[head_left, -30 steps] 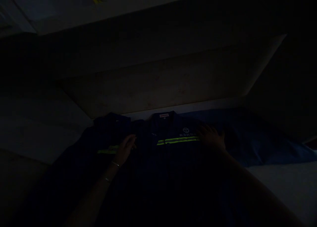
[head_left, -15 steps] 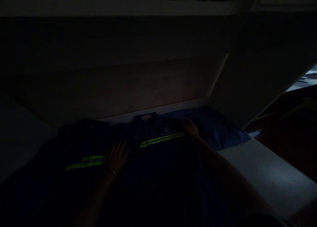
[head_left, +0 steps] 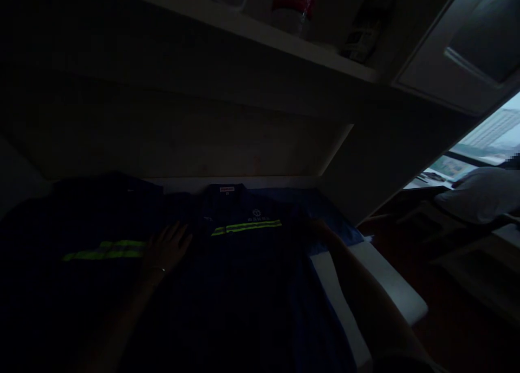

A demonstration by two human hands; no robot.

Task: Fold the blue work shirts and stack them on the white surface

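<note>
A dark blue work jacket [head_left: 239, 253] lies spread out, collar toward the back, with a yellow-green reflective stripe [head_left: 254, 226] and a pale logo [head_left: 256, 213] on its chest. Another dark blue garment [head_left: 101, 216] with a similar stripe [head_left: 109, 249] lies on the left. My left hand [head_left: 168, 243] rests flat on the fabric between the two stripes, fingers spread. At the jacket's right shoulder side is my right hand [head_left: 319, 229], touching dark cloth; its fingers are lost in shadow. More blue fabric [head_left: 337, 221] lies beneath and beyond that hand.
The white surface [head_left: 390, 275] under the clothes ends at a rounded corner on the right. Overhead runs a shelf [head_left: 325, 53] with a red-labelled bottle [head_left: 292, 4]. A side panel [head_left: 377, 140] rises at right, and a window [head_left: 487, 134] lies beyond. The scene is very dark.
The view has tilted and turned toward the right, showing more shelf and window. My right hand has shifted outward from the chest stripe's end. My left hand remains flat on the cloth.
</note>
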